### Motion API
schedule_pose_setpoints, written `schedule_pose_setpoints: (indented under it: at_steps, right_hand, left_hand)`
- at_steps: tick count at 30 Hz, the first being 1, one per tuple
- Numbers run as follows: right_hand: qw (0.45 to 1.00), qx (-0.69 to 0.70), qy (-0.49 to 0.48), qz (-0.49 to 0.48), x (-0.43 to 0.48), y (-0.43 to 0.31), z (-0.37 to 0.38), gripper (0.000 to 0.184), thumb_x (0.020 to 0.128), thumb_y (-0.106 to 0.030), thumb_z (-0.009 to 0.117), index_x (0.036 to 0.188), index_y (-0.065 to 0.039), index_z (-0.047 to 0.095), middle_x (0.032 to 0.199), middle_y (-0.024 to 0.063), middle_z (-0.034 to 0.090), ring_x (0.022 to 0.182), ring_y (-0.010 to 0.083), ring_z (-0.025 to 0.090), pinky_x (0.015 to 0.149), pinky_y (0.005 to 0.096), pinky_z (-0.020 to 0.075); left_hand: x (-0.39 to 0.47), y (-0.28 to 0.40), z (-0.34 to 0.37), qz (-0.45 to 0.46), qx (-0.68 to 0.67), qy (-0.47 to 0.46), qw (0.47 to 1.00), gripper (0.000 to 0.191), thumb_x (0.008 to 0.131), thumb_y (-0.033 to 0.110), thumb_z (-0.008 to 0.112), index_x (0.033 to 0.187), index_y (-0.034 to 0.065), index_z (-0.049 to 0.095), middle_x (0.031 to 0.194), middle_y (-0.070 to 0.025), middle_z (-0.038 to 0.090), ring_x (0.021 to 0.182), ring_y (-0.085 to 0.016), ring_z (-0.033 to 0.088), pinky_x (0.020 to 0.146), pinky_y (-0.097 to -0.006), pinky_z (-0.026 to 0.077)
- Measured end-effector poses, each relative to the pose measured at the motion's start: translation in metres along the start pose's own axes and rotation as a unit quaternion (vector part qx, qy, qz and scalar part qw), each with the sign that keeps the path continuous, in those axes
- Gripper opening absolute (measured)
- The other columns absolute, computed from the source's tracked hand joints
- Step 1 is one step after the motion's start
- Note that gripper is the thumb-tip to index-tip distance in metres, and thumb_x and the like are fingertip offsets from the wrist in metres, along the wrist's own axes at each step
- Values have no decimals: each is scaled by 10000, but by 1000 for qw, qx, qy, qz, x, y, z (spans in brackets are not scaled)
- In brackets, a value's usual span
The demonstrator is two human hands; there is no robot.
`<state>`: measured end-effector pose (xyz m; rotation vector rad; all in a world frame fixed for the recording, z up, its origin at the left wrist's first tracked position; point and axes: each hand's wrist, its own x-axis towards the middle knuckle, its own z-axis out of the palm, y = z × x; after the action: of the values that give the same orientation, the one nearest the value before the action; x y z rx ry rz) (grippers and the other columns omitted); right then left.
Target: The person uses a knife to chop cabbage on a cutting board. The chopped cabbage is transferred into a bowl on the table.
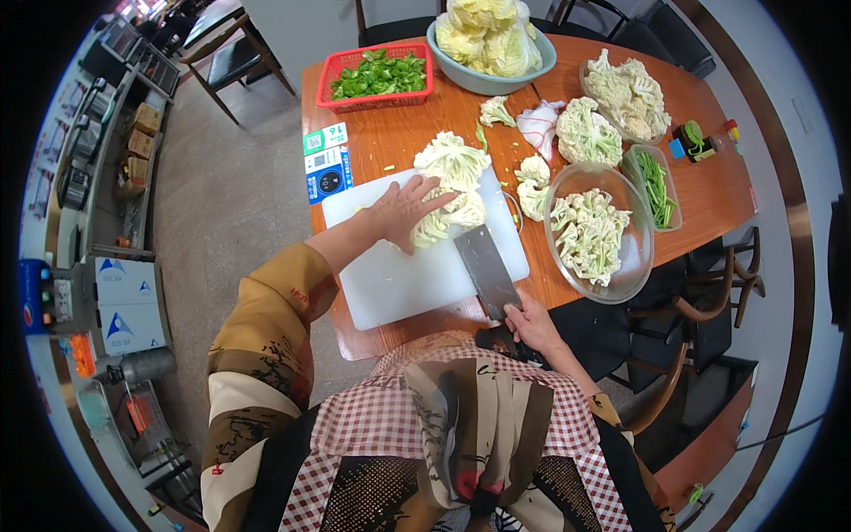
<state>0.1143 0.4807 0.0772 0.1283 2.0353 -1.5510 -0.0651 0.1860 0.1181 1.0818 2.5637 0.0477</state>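
On a white cutting board [392, 286] lie several pieces of cauliflower [465, 209]. My left hand [402, 209], fingers spread, rests at the left side of these pieces; whether it grips one is hard to tell. My right hand [532, 322] is closed on the handle of a cleaver [490, 269], whose blade reaches over the board's right part beside the cauliflower. A larger cauliflower piece [452, 159] sits at the board's far edge. Right of the board, a clear bowl [553, 239] holds small cut florets [592, 236].
Behind stand a red basket [375, 101] of green leaves and a blue-grey basin [488, 83] of cabbage. More cauliflower [590, 133], a white cloth or bag [540, 126], a container of green stalks [655, 186] and small jars [695, 143] occupy the right side. Chairs stand around the table [711, 179].
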Motion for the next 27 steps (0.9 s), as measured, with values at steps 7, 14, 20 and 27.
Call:
schedule_pose_setpoints:
  at_steps: [7,14,20,27]
  right_hand:
    - [998,65,12,19,15,4,-10,314,955,-129,498,1261,-61,508,632,6,509,465,88,478,448,241,424]
    - [995,94,-23,15,28,19,-20,292,963,-126,491,1247,-58,505,643,1,505,479,81,472,444,228,419]
    - [991,129,-26,24,30,24,-18,341,965,-151,510,1297,-80,497,651,-11,504,493,64,468,447,214,415]
    - [971,-121,-19,-206,28,33,-31,293,942,-171,548,1205,-42,538,746,126,600,668,246,595,630,340,502]
  left_hand:
    - [-15,-4,44,-83,-182,111,973,990,468,271,889,1341,191,429,1210,-142,405,1130,-376,473,862,-472,526]
    - [13,6,17,-110,-86,-20,990,836,532,166,847,1274,192,462,1265,-147,384,1032,-387,568,863,-453,528]
    - [-12,-29,55,-130,-282,286,906,630,589,8,785,1139,110,495,1121,-103,529,989,-220,595,787,-388,527]
    - [66,76,-60,37,-371,392,841,648,599,72,791,1175,86,495,1117,-147,525,1012,-301,597,883,-402,504]
